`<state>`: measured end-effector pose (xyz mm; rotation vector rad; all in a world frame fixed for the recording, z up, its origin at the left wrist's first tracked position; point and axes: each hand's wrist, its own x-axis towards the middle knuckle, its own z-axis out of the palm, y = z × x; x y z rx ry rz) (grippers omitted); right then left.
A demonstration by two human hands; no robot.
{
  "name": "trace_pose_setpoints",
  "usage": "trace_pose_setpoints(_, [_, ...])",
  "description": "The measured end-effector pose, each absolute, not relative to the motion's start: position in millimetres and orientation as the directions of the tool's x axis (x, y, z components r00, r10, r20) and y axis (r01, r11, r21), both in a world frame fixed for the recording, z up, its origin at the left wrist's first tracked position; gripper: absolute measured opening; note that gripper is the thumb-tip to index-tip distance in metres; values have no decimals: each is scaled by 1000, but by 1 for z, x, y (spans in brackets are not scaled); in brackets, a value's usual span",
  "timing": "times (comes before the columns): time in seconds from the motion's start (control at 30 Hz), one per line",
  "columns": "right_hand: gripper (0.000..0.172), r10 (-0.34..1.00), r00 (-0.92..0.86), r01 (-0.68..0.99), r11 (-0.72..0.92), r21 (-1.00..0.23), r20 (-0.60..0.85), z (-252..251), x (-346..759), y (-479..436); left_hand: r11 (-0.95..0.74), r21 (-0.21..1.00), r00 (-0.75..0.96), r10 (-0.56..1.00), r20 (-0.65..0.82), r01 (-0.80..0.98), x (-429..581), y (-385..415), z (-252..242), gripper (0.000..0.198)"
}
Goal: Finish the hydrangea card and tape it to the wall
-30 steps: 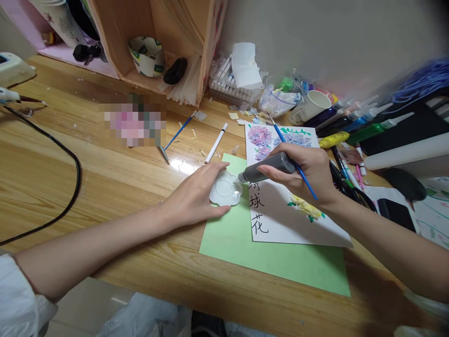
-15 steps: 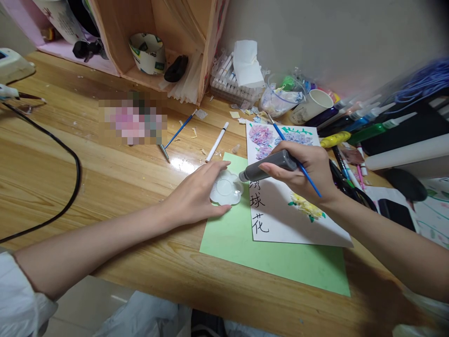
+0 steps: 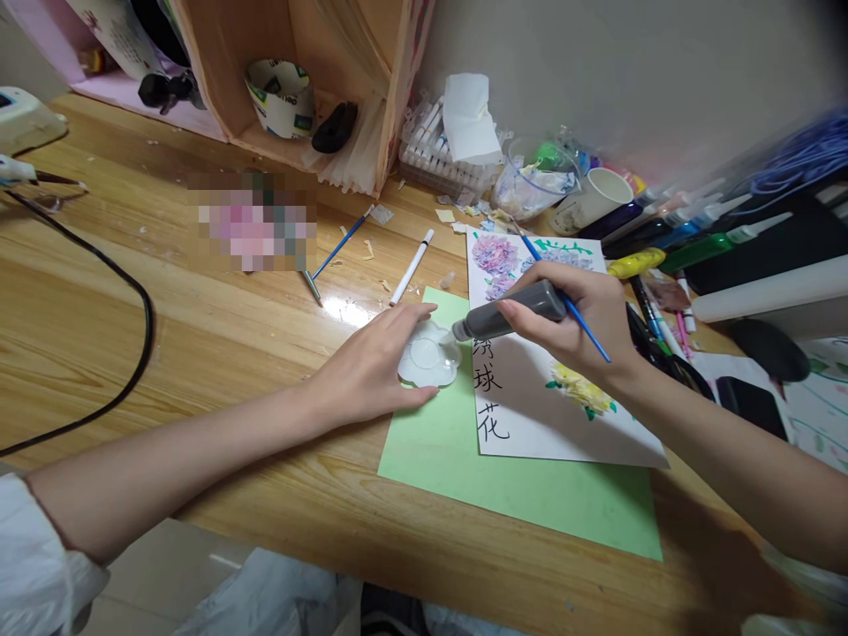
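My left hand rests on the desk with thumb and fingers curled round a small white flower-shaped palette, holding it by its left side. My right hand is closed round a dark grey paint tube, whose nozzle points down at the palette's right rim. The same hand also holds a thin blue paintbrush between its fingers. Under the right hand lies a white sheet with painted flowers and black characters, on top of a green sheet.
A white marker and a blue brush lie behind the palette. Paint tubes, pens, a white cup and a marker box crowd the back right. A black cable curves across the left of the wooden desk.
Almost nothing moved. The view has shifted slightly, and both hands keep their hold with the tube's nozzle at the palette.
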<state>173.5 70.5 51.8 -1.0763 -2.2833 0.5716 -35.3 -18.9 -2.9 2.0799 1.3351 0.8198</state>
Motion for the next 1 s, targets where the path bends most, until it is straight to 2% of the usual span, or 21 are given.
trace_pose_setpoints(0.27, [23,765,-555,504,622,-600,327,54,166,65,-365,712,325,924,200,600,-35,-19,-2,71])
trace_pose_setpoints(0.5, [42,697,-601,466,704,-536,393,48,150,64,-374,721,322,921,217,583,-35,-18,-1,72])
trace_pose_setpoints(0.77, [39,754,-477,503,656,-563,452,44,148,66,-366,711,323,924,202,601,-35,-18,-1,69])
trace_pose_setpoints(1.0, [41,771,-464,515,635,-576,435,40,150,68,-358,713,321,927,193,603,-35,-18,-1,68])
